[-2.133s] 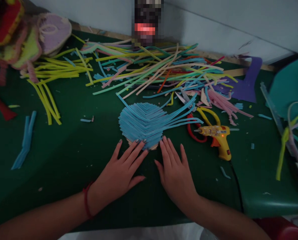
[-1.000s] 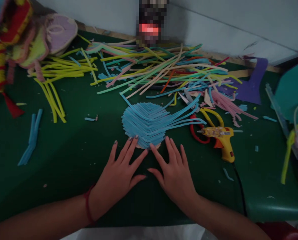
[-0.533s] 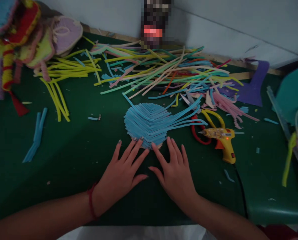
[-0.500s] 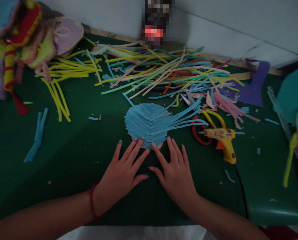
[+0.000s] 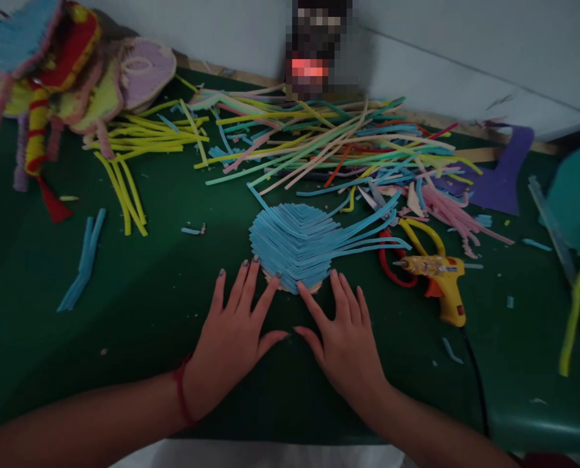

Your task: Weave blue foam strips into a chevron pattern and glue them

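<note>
Green table (image 5: 148, 338), a strip pile (image 5: 290, 156) beyond the left grip (image 5: 248, 296) and right grip (image 5: 319, 302), a blue disc (image 5: 294, 247) at their fingertips.
The disc lies just ahead of both grips, which are spread and unclenched, grasping nothing, fingertips at its near rim. Light, even pressure through flat fingers seems best; digging nails in might lift strips. The glue gun (image 5: 450, 299), ahead-right of the right grip, has a nozzle best avoided. The loose strip ends (image 5: 342, 239), just ahead of that grip, probably shouldn't be tugged.
</note>
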Action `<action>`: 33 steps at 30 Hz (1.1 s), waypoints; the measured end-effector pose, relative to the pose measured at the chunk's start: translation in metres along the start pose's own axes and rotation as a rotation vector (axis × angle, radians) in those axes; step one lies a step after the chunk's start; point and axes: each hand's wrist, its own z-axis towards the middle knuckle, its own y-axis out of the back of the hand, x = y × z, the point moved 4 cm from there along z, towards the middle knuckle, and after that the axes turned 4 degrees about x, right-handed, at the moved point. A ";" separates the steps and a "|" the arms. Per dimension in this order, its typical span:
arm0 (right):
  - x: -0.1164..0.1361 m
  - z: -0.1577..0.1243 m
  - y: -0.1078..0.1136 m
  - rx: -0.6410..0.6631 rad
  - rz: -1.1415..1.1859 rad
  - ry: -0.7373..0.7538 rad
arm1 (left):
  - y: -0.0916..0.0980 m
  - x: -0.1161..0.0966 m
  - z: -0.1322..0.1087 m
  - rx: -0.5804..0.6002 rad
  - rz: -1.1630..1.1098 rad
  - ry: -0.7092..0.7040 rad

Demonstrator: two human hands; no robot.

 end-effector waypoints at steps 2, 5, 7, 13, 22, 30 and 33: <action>0.000 0.000 0.000 0.003 -0.007 0.001 | -0.001 0.001 0.001 0.005 0.001 0.010; 0.000 0.000 -0.001 0.008 -0.009 0.001 | -0.001 0.004 0.002 0.010 0.002 0.020; 0.000 0.000 -0.001 0.009 -0.008 0.000 | 0.001 0.007 0.003 0.006 -0.002 0.024; 0.000 0.000 -0.001 0.008 0.002 -0.006 | 0.008 0.008 -0.001 -0.040 -0.004 0.064; 0.000 0.000 0.000 -0.002 0.010 0.001 | -0.002 -0.002 -0.004 -0.018 -0.019 -0.014; 0.000 0.000 0.000 -0.001 0.004 -0.002 | 0.002 0.000 -0.004 -0.024 -0.017 0.028; 0.000 0.000 0.000 0.004 0.009 -0.008 | 0.001 -0.008 -0.009 -0.019 -0.026 -0.031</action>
